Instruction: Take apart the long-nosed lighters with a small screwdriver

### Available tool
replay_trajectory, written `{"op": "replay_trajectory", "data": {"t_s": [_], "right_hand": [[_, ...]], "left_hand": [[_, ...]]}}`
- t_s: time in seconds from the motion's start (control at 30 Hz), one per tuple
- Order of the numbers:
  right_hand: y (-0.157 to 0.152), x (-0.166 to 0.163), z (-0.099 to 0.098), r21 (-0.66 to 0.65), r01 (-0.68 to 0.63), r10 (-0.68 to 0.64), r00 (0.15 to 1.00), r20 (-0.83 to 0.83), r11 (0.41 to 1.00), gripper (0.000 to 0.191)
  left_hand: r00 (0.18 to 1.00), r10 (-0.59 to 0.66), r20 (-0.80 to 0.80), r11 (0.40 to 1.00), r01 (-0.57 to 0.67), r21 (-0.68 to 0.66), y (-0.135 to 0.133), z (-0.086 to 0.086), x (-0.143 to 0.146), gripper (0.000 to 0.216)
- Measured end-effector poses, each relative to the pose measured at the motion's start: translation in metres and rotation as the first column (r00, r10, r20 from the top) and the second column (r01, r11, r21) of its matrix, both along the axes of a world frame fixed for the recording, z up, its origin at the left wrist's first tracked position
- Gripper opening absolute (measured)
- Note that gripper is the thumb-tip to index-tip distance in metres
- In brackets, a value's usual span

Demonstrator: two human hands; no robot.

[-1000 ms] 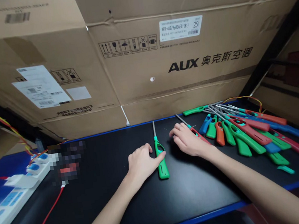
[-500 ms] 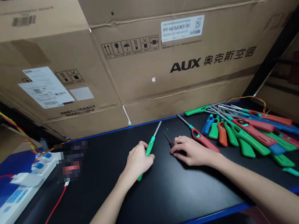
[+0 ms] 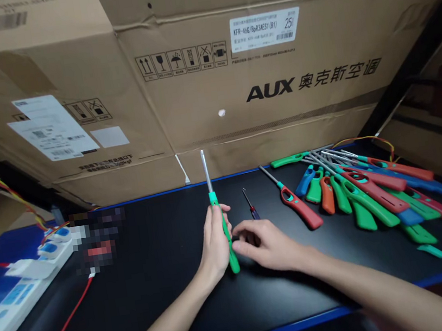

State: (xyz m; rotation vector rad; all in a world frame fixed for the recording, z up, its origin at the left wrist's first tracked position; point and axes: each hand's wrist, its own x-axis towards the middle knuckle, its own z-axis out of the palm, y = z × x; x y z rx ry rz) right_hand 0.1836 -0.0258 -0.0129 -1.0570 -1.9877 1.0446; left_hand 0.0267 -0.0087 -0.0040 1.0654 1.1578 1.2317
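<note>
While the left hand (image 3: 214, 243) closes its fingers around the green plastic long-nosed lighter (image 3: 222, 225), upright over the black tabletop (image 3: 160, 289), the right hand (image 3: 267, 245) meets its handle with loosely curled, empty fingers; the heap of coloured lighters (image 3: 367, 194) lies apart, untouched.

Green lighter (image 3: 213, 198), upright, nozzle up

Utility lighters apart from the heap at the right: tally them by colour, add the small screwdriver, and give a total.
Green utility lighter, held nozzle up in the left hand: 1
Red utility lighter, lying alone on the black mat: 1
Small screwdriver, lying between those two: 1
Total: 3
</note>
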Motion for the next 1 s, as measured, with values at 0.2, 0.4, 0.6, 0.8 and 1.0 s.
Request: {"op": "replay_trajectory", "data": {"t_s": [0.2, 0.4, 0.6, 0.8, 1.0], "right_hand": [[-0.013, -0.018, -0.006, -0.167, 0.041, -0.085, 0.96, -0.267, 0.985, 0.028], [-0.013, -0.019, -0.016, -0.345, -0.102, -0.059, 0.902, -0.427, 0.933, 0.039], [-0.006, -0.006, -0.01, -0.297, -0.072, -0.04, 0.934, -0.354, 0.952, 0.041], [0.015, 0.018, 0.006, -0.176, 0.101, -0.16, 0.918, -0.364, 0.979, 0.04], [0.019, 0.015, 0.007, -0.314, -0.004, -0.186, 0.798, -0.574, 0.949, 0.05]], "left_hand": [[0.979, 0.118, 0.169, 0.993, -0.118, -0.008, -0.004, 0.0, 0.01, 0.061], [0.984, 0.124, 0.126, 0.991, -0.129, 0.032, -0.005, -0.006, 0.012, 0.059], [0.992, -0.02, 0.128, 1.0, 0.017, 0.026, 0.0, 0.003, 0.002, 0.057], [0.814, -0.542, 0.21, 0.799, 0.576, -0.173, -0.001, 0.013, -0.009, 0.055], [0.747, -0.577, 0.331, 0.726, 0.654, -0.212, -0.01, 0.01, -0.002, 0.051]]}}
